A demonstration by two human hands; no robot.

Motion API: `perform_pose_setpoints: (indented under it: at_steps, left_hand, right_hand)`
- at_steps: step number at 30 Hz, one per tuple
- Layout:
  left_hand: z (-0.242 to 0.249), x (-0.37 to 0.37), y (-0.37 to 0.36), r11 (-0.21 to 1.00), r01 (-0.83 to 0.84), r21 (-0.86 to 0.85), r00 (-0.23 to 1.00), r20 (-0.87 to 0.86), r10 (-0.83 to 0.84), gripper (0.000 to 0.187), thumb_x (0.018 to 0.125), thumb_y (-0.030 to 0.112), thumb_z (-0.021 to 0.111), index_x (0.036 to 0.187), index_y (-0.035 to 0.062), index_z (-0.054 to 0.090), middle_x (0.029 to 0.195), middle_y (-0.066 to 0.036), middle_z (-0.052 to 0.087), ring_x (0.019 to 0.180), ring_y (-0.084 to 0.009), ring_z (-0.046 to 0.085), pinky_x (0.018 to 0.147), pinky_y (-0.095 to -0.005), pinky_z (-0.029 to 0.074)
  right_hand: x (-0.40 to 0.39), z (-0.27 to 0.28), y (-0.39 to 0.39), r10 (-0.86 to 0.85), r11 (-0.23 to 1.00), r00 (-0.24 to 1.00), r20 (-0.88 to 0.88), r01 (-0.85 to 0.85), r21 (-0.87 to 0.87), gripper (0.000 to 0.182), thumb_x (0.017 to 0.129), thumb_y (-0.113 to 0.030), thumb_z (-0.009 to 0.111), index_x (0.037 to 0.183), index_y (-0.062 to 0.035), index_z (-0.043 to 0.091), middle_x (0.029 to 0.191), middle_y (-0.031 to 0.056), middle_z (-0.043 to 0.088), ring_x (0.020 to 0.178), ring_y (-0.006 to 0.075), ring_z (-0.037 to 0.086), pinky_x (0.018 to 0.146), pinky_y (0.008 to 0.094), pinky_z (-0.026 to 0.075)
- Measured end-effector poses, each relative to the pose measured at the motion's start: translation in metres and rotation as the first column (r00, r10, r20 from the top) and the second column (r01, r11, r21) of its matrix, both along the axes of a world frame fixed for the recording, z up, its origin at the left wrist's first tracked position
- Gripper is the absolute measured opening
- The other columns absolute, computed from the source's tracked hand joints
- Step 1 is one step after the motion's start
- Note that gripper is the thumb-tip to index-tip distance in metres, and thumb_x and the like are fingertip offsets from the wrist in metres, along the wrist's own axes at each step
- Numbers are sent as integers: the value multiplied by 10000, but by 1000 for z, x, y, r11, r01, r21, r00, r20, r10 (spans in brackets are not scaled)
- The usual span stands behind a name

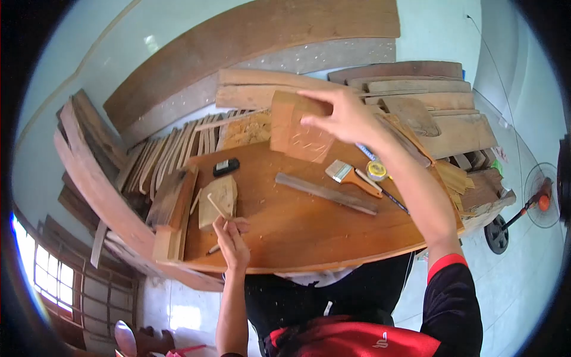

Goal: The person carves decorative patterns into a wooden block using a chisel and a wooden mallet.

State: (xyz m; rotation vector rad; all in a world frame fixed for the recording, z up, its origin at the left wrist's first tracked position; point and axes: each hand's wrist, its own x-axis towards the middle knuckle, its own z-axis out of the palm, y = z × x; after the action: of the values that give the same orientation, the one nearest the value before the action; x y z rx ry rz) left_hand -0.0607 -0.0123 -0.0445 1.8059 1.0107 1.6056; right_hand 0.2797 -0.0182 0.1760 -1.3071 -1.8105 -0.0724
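Note:
My right hand (345, 113) grips a brown wooden block (297, 128) by its upper right side, thumb and fingers apart around it. The block is held up over the far part of the table, with pale scratch-like marks on its face. My left hand (233, 241), fingers pinched together, holds a thin pale wooden stick (219, 205) that points up and left. Just behind the stick lies a light, rounded piece of wood (225, 189). A dark pen-like tool (212, 250) shows beside the left hand, its other end hidden.
On the wooden table (267, 232) lie a long dark wooden strip (324, 193), a paintbrush (354, 178), a yellow tape measure (376, 171) and a small black device (226, 167). Planks (416, 86) are stacked behind. A fan (541, 199) stands at the right.

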Motion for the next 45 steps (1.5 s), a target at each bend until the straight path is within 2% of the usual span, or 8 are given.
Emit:
perform_pose_setpoints:
  at_steps: [7, 10, 15, 23, 32, 38, 41, 45]
  left_hand:
    - [-5, -6, -11, 999, -3, -48, 999, 38, 4, 227, 1119, 101, 346, 1309, -4, 413, 899, -117, 668, 754, -143, 597, 710, -279, 491]
    - [-2, -6, -20, 990, 61, -124, 981, 191, -36, 220, 1122, 112, 346, 1303, 5, 411, 905, -117, 670, 751, -150, 608, 707, -288, 496]
    - [5, -6, -46, 984, 94, -152, 978, 197, -63, 207, 1130, 157, 353, 1269, 18, 417, 864, -151, 699, 733, -158, 619, 703, -303, 505]
    - [-10, 9, -57, 945, 186, -268, 954, 278, -109, 208, 1136, 191, 348, 1260, 33, 400, 868, -154, 714, 659, -126, 591, 613, -270, 504]
    - [-12, 9, -63, 930, 127, -346, 991, 70, -110, 185, 1128, 183, 360, 1253, 64, 428, 892, -138, 738, 607, -76, 507, 562, -221, 446]
    - [-9, 6, -64, 930, 115, -348, 989, -43, -138, 202, 1121, 162, 359, 1260, 34, 432, 905, -114, 736, 591, -63, 481, 549, -215, 407]
    - [-7, 2, -65, 902, 151, -404, 988, 21, -156, 236, 1118, 155, 369, 1284, 2, 438, 909, -101, 747, 594, -69, 504, 562, -227, 431]
    - [-6, 3, -64, 899, 146, -413, 989, 45, -140, 235, 1117, 151, 369, 1287, 2, 432, 912, -109, 748, 609, -68, 514, 567, -222, 431]
  right_hand:
    - [2, 16, 43, 136, 947, 991, -12, -133, -293, 701, 871, -553, 767, 1337, -39, 672, 1293, 205, 694, 1144, 319, 692, 1009, 397, 516]
    - [-24, -5, 35, 326, 887, 940, 100, -268, -377, 545, 925, -416, 765, 1346, -81, 678, 1236, 133, 738, 1096, 245, 702, 965, 340, 515]
    - [-51, -65, 35, 446, 681, 891, -88, -401, -613, 423, 980, -355, 715, 1300, -78, 710, 1174, 121, 761, 1066, 175, 693, 939, 313, 512]
    - [-45, -162, 57, 342, 535, 853, -395, -522, -664, 479, 1011, -418, 649, 1272, -21, 714, 1224, 122, 737, 1121, 171, 654, 980, 328, 492]
    - [-77, -174, 45, 279, 727, 957, -76, -262, -635, 429, 998, -421, 627, 1146, -42, 762, 1046, 188, 751, 1012, 322, 692, 917, 401, 521]
    - [-92, -197, 37, 333, 844, 943, 30, -283, -457, 458, 979, -398, 636, 1335, -113, 675, 1343, 191, 641, 1299, 335, 561, 1086, 440, 448]
    - [-92, -185, -7, 387, 913, 872, 301, -315, -260, 595, 962, -461, 651, 1467, -160, 559, 1552, 170, 467, 1457, 349, 404, 1212, 505, 326]
    - [-70, -179, -43, 666, 742, 630, 401, -505, -440, 722, 941, -614, 598, 1518, -192, 500, 1622, 155, 374, 1532, 344, 281, 1268, 541, 196]
